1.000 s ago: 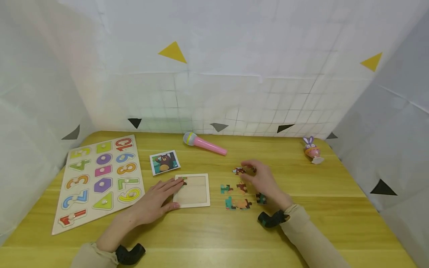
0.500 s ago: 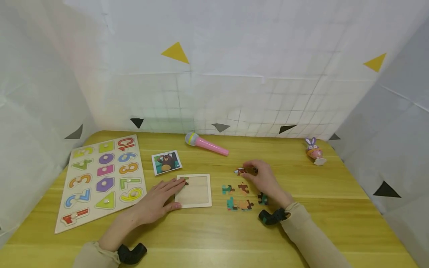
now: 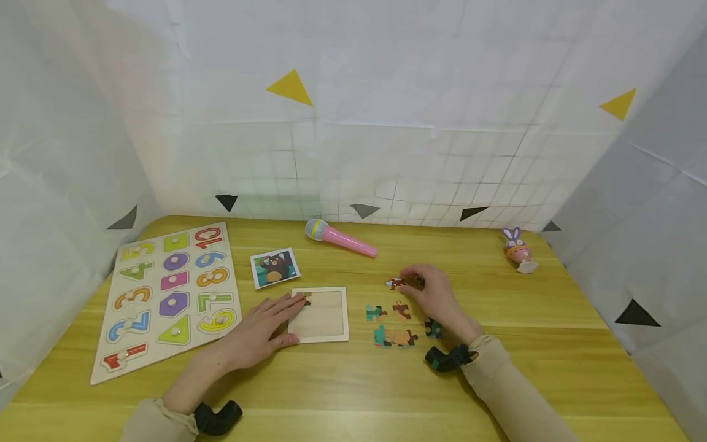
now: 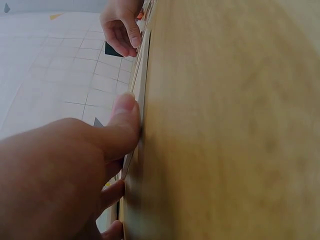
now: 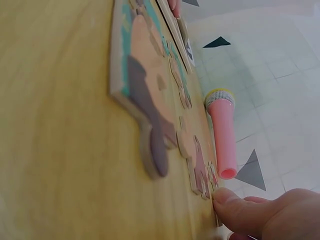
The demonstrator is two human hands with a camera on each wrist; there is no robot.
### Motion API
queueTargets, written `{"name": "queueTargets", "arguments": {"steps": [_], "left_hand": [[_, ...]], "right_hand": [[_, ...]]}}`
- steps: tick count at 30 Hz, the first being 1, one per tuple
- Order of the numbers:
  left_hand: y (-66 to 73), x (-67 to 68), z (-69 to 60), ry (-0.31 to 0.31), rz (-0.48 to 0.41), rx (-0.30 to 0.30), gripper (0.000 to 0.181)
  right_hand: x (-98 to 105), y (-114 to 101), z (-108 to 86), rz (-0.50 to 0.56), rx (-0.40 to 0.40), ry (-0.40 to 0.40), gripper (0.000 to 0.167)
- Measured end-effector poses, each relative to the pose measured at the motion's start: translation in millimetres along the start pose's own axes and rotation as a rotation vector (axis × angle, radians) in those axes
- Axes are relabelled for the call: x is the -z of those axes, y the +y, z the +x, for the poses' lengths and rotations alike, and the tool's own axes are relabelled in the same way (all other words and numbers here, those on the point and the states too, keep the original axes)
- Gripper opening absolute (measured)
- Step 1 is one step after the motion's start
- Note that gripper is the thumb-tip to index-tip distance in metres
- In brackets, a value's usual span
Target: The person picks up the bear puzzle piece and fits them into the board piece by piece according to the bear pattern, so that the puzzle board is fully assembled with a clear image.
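My left hand [image 3: 262,331] rests at the left side of a small wooden puzzle tray [image 3: 345,316], fingers laid over its rim and thumb against the lower left corner. One puzzle piece [image 3: 307,302] shows in the tray's upper left corner, partly under the fingertips. To the right of the tray, my right hand [image 3: 436,298] pinches a jigsaw piece [image 3: 395,283] with thumb and index finger; the fingers partly hide it. Other loose pieces lie below: a teal one [image 3: 375,313], a brown one [image 3: 401,310], an orange bear-belly one [image 3: 399,337] and a dark one [image 3: 433,329] beside the wrist.
A bear picture card [image 3: 275,268] lies behind the tray. A pink toy microphone [image 3: 345,240] lies farther back. A number-and-shape board [image 3: 188,331] covers the left of the table, and a rabbit-eared toy [image 3: 517,250] stands at the back right. White sheeting surrounds the table.
The head view has shifted slightly, so everything appears a little farther right than a second ago. Both hands stay in the same places beside the tray and pieces.
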State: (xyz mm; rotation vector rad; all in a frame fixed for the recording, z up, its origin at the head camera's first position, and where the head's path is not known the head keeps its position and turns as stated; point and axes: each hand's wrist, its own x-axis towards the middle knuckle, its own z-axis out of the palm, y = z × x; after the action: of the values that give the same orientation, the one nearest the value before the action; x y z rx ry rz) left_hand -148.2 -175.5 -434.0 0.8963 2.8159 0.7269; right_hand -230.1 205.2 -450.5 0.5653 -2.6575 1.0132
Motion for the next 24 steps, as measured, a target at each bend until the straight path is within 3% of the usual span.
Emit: {"name": "queueTargets", "arguments": {"steps": [24], "left_hand": [[-0.8,-0.8,0.8,-0.008,0.006,-0.002,0.068]], "right_hand": [[-1.3,-1.3,-2.2,-0.013,0.044,0.022,0.024]]}}
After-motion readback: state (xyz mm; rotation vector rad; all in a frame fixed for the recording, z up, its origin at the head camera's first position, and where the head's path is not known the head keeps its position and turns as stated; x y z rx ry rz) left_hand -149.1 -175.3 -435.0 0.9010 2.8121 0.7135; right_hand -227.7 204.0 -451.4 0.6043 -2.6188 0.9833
